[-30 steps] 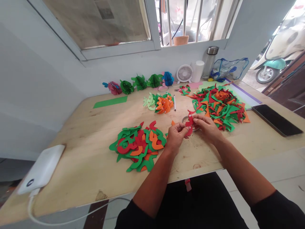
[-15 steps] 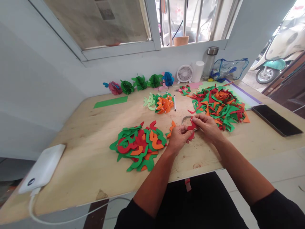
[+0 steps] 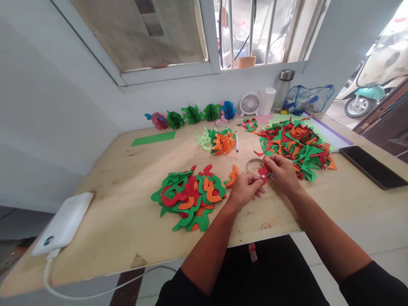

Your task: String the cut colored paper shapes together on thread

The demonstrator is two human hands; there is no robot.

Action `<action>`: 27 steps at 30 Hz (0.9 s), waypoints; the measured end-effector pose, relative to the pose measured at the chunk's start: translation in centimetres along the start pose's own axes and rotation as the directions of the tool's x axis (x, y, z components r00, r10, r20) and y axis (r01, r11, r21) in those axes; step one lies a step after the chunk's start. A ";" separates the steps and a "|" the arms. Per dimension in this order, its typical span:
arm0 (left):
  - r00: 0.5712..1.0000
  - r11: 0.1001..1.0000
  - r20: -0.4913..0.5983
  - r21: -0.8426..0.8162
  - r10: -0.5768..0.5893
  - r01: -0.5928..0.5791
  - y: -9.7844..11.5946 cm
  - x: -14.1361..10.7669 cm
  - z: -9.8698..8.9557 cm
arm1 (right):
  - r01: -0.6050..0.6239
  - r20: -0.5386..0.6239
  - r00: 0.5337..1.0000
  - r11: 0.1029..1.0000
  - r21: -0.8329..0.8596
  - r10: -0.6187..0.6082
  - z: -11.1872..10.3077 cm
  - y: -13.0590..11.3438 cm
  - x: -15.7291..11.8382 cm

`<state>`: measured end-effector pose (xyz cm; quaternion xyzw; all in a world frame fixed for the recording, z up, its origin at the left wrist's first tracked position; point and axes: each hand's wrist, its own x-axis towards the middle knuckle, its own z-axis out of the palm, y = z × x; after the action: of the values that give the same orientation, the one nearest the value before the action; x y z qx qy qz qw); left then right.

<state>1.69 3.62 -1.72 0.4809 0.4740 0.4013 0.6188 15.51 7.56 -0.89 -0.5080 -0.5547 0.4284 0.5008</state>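
at the near right of the wooden table, a red paper cutout is held between both hands. left hand: fingertips pinched on the cutout's lower end. right hand: thumb and finger clamped on its upper end. one white patch is visible on the cutout. a grey ring, possibly a tape roll, lies just beyond.

status, by judgement: the held cutout appears to be partway through handling. orange cutouts at the far centre carry white patches and appear done. the mixed pile to the left shows no discernible patches and appears to remain.

surface: an offcut heap occupies the far right, with a phone to its right. a marker lies beside the orange cutouts. a white power unit is at the near left.

room: along the far wall stand folded-paper ornaments, a fan and a glass bottle. above is a barred window; outside, at right, a scooter.
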 end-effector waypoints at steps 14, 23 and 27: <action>1.000 0.997 0.026 -0.071 -0.006 0.008 0.0 -0.1 0.0 | 0.022 -0.125 0.992 1.000 0.023 -0.019 -0.2 0.3 0.2; 0.979 0.988 -0.202 -0.143 0.024 -0.053 0.8 -0.5 -0.2 | -0.001 -0.129 0.991 0.991 0.136 0.019 -0.3 0.2 0.3; 0.949 0.949 -0.316 -0.302 -0.005 -0.096 2.4 -0.1 -1.6 | 0.035 -0.206 0.979 0.976 0.216 0.011 -0.6 0.4 0.6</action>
<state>0.01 4.36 0.53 0.3180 0.4850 0.5568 0.5947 16.15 8.21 -1.15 -0.4882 -0.4526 0.4288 0.6107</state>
